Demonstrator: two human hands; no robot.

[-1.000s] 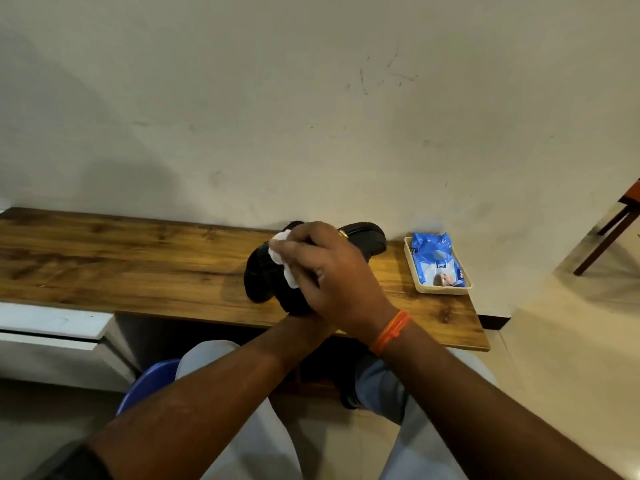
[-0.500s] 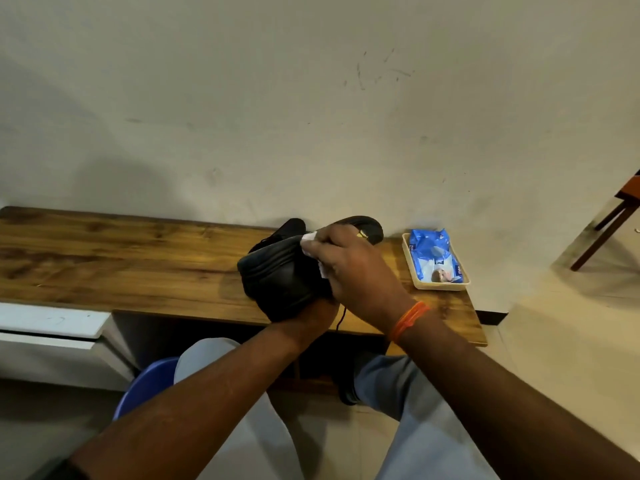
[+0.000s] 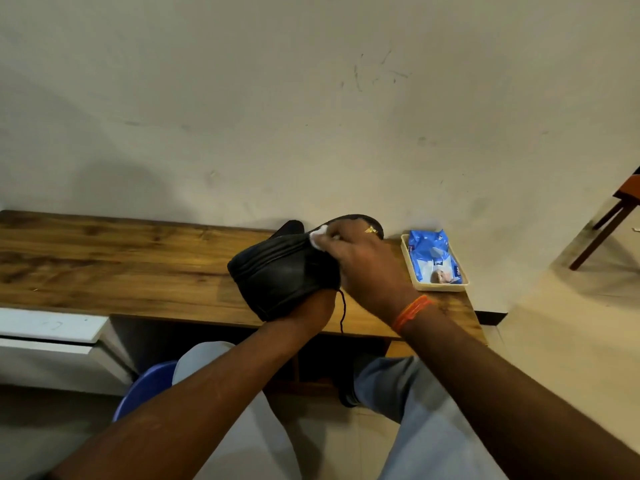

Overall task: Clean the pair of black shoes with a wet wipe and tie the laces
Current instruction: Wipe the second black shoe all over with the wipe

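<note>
We hold the shoe [image 3: 277, 268] from below in our left hand [image 3: 311, 306] so our right hand [image 3: 367, 265], pinching the wipe [image 3: 318, 236], can scrub it.

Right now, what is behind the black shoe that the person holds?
Behind the held shoe a second black shoe rests on the wooden bench by the wall. Only its top edge shows; the right hand with the wipe covers the rest.

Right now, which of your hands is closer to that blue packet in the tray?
Right. My right hand wipes the shoe just left of the blue packet; my left hand holds the shoe from below, farther away.
</note>
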